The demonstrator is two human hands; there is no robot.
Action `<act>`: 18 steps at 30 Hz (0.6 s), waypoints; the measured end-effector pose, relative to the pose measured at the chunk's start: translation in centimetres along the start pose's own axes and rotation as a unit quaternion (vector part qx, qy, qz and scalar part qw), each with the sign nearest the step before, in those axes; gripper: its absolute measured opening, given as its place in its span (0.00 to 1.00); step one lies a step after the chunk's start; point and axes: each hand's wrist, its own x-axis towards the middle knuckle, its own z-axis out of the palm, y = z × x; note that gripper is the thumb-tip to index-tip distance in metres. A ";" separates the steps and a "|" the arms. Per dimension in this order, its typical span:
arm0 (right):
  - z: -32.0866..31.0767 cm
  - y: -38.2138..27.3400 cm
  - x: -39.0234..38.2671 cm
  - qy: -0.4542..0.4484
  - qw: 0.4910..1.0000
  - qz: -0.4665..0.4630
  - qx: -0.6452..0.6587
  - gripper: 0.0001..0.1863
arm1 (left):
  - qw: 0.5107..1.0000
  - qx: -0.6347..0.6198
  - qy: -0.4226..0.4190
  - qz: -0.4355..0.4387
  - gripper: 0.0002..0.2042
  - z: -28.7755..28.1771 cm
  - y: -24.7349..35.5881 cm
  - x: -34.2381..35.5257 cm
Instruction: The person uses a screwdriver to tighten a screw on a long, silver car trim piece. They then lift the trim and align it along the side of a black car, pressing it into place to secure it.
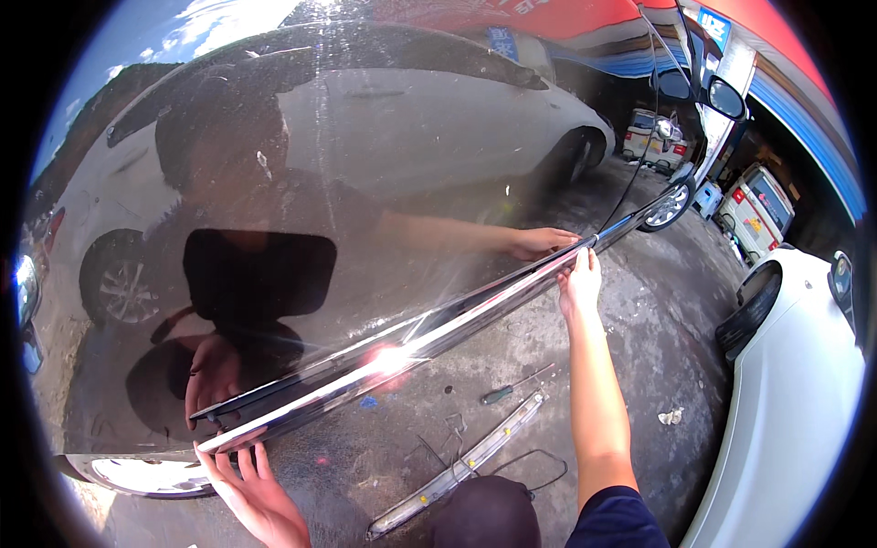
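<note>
A long, glossy trim strip (429,345) with a bright chrome edge runs slantwise along the lower side of a dark, shiny car door panel (438,173). At its near left end, my left hand (251,489) supports it from below, fingertips curled against its lower edge. Farther up on the right, my right hand (580,283) pinches the strip between thumb and fingers, arm stretched out. The panel mirrors my arms and a white car, so a second image of each hand shows on it. Whether the strip is fastened to the panel I cannot tell.
On the stained concrete lie a screwdriver (498,395), a pale strip (457,468) with yellow spots, thin dark wires (539,454) and a crumpled white scrap (671,416). A white car (786,393) stands close on the right. A white van (756,205) is parked farther back.
</note>
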 end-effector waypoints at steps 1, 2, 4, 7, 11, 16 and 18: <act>0.0 0.0 -0.4 -0.003 1.000 0.007 -0.001 0.20 | 1.000 0.017 -0.005 0.002 0.32 0.2 0.3 -0.1; 0.0 0.1 -0.8 -0.005 1.000 0.014 -0.001 0.19 | 0.999 0.035 -0.010 0.003 0.32 0.6 0.6 -0.3; 0.0 0.4 -1.1 -0.029 0.999 0.010 -0.027 0.16 | 0.998 0.053 -0.022 0.009 0.32 1.0 1.0 -0.3; 0.1 1.0 -1.8 -0.045 0.997 0.031 -0.046 0.17 | 0.999 0.044 -0.014 0.013 0.33 0.2 0.8 0.2; -0.8 0.1 -1.4 -0.100 0.990 0.037 -0.091 0.16 | 0.998 0.060 -0.007 0.020 0.34 0.4 0.5 -0.2; -1.2 -1.2 -1.9 -0.131 0.986 0.091 -0.055 0.12 | 0.998 0.061 0.006 -0.007 0.36 1.4 0.0 -1.5; -1.6 -1.7 -1.9 -0.153 0.982 0.101 -0.054 0.12 | 0.998 0.060 0.022 -0.017 0.36 1.3 -0.5 -1.8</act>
